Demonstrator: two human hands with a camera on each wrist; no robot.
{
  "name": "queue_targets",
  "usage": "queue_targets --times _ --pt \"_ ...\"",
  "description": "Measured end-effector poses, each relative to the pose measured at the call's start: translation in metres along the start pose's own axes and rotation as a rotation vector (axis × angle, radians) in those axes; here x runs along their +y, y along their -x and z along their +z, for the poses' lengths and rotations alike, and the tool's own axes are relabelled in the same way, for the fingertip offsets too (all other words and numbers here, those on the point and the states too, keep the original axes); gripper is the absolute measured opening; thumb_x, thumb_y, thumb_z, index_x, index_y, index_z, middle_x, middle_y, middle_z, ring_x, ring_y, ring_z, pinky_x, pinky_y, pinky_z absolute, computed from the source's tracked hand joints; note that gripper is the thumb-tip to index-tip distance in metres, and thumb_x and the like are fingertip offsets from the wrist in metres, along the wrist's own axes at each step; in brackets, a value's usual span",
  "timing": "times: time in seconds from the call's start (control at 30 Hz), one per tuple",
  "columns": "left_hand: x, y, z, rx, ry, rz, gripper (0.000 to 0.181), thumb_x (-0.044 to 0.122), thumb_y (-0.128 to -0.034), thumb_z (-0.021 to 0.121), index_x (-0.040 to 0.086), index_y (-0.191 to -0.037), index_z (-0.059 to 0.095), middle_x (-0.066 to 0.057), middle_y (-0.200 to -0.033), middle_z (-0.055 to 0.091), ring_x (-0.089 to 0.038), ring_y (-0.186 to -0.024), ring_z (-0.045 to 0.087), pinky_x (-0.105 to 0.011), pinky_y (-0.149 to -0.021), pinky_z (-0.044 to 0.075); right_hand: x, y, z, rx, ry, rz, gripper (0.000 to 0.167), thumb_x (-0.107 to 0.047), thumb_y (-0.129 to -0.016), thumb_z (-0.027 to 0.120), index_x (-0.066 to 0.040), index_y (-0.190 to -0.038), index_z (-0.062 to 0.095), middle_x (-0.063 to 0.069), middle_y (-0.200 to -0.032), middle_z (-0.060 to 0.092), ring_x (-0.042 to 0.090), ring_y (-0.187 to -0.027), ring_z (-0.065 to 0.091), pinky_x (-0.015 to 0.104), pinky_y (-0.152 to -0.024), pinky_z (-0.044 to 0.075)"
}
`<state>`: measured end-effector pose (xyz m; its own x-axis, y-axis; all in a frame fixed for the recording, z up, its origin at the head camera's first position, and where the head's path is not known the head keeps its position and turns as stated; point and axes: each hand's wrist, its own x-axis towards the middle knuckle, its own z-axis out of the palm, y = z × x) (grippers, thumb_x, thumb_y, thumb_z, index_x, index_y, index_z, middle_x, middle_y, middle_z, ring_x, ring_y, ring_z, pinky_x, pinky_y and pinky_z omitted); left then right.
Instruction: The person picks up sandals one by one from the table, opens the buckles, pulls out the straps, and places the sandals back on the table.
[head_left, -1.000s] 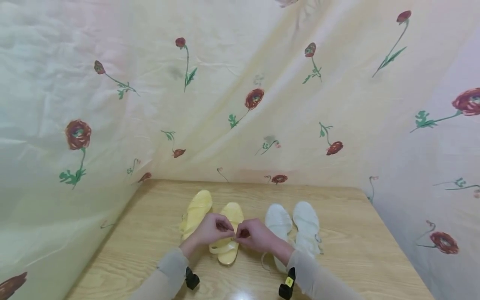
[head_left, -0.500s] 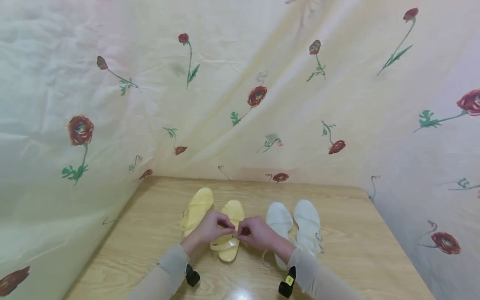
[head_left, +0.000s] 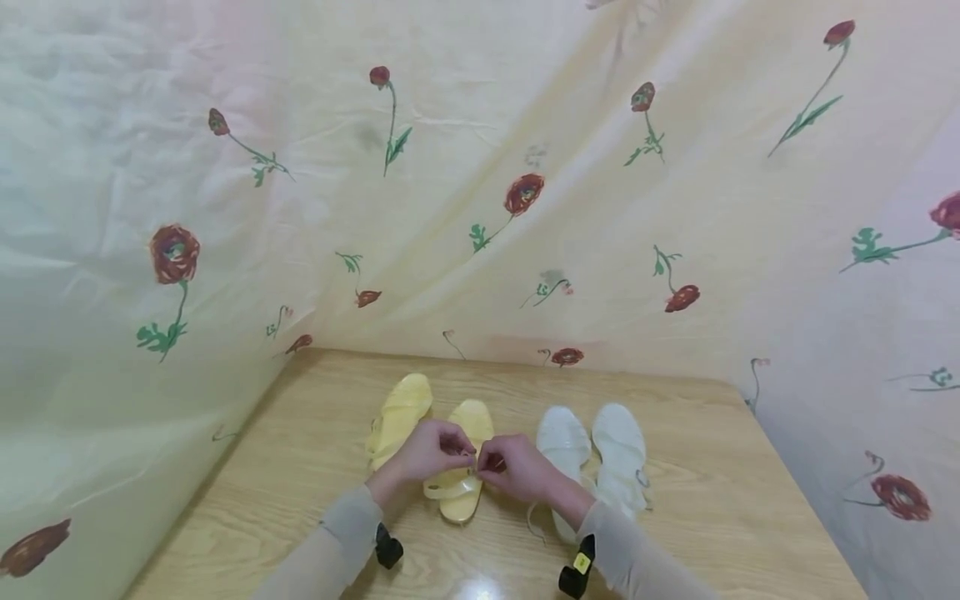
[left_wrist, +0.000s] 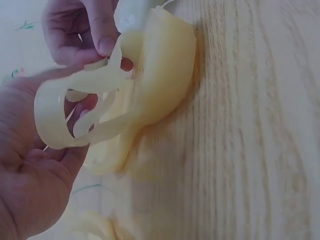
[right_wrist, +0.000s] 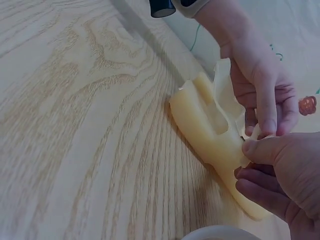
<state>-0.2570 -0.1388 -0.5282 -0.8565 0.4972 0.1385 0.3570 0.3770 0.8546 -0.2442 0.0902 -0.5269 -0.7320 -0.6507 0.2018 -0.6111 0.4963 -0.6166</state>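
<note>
Both hands meet over the side of a yellow sandal [head_left: 474,419], the right one of a yellow pair, lying sole down on the table. My left hand [head_left: 426,452] pinches a thin part of its strap [left_wrist: 50,117] between thumb and fingers. Right beside it, my right hand [head_left: 519,467] pinches the strap's side near the buckle area. In the right wrist view, the left hand's thumb [right_wrist: 270,112] and the right thumb [right_wrist: 260,149] nearly touch at a small pale strap end. The fingers hide most of the fastening. The ankle strap's loop stands up over the heel.
The other yellow sandal [head_left: 405,407] lies just left of the worked one. Two white sandals [head_left: 562,437] lie to the right, one with a loose strap on the table. A wooden table [head_left: 697,483] is bounded by a flowered cloth [head_left: 465,275] behind and at the sides.
The hands stay at the same sandal with slight finger shifts at the strap. The whole head view has drifted a little, so everything appears shifted slightly right.
</note>
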Motion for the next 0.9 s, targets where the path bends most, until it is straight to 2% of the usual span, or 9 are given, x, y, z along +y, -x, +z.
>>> queue_targets --times 0.2,0.4,0.6,0.73,0.9 --pt "0.000 0.002 0.001 -0.011 -0.010 -0.007 0.004 0.006 -0.0905 0.084 0.005 -0.090 0.080 -0.005 -0.088 0.080 -0.003 -0.077 0.069 -0.019 -0.071 0.058 0.001 0.002 0.003 0.002 -0.012 -0.022 0.014 -0.003 -0.093 0.078 -0.014 -0.085 0.074 -0.001 -0.089 0.079 0.004 -0.084 0.074 0.018 -0.076 0.061" --pt "-0.005 0.003 0.002 0.036 0.013 -0.006 0.006 0.007 -0.0909 0.084 0.007 -0.087 0.080 -0.006 -0.087 0.080 -0.002 -0.075 0.068 -0.019 -0.069 0.057 0.000 0.002 0.001 0.013 0.016 -0.027 0.014 -0.002 -0.093 0.077 -0.013 -0.085 0.074 -0.001 -0.088 0.079 0.004 -0.084 0.074 0.019 -0.076 0.061" --pt "-0.007 0.003 0.003 0.068 0.037 -0.013 0.006 0.007 -0.0904 0.084 0.007 -0.086 0.080 -0.009 -0.090 0.080 -0.004 -0.078 0.070 -0.018 -0.072 0.058 -0.002 0.002 -0.001 0.027 0.039 -0.018 0.013 -0.003 -0.093 0.078 -0.013 -0.085 0.074 -0.001 -0.088 0.078 0.004 -0.084 0.074 0.018 -0.076 0.060" --pt "-0.006 0.003 0.002 0.037 0.018 -0.007 0.004 0.005 -0.0900 0.083 0.006 -0.089 0.080 -0.009 -0.091 0.080 -0.002 -0.077 0.069 -0.019 -0.073 0.059 -0.002 0.003 0.000 0.022 -0.005 0.041 0.011 -0.008 -0.094 0.079 -0.015 -0.087 0.075 -0.003 -0.088 0.078 0.000 -0.082 0.071 0.017 -0.075 0.060" --pt "0.004 0.001 -0.002 -0.046 -0.079 0.031 0.003 0.004 -0.0878 0.083 0.007 -0.088 0.081 -0.003 -0.085 0.080 0.001 -0.073 0.065 -0.018 -0.071 0.058 -0.001 0.004 -0.001 0.020 -0.056 0.088 0.010 -0.012 -0.094 0.080 -0.018 -0.090 0.075 -0.005 -0.088 0.077 -0.003 -0.079 0.067 0.019 -0.073 0.060"
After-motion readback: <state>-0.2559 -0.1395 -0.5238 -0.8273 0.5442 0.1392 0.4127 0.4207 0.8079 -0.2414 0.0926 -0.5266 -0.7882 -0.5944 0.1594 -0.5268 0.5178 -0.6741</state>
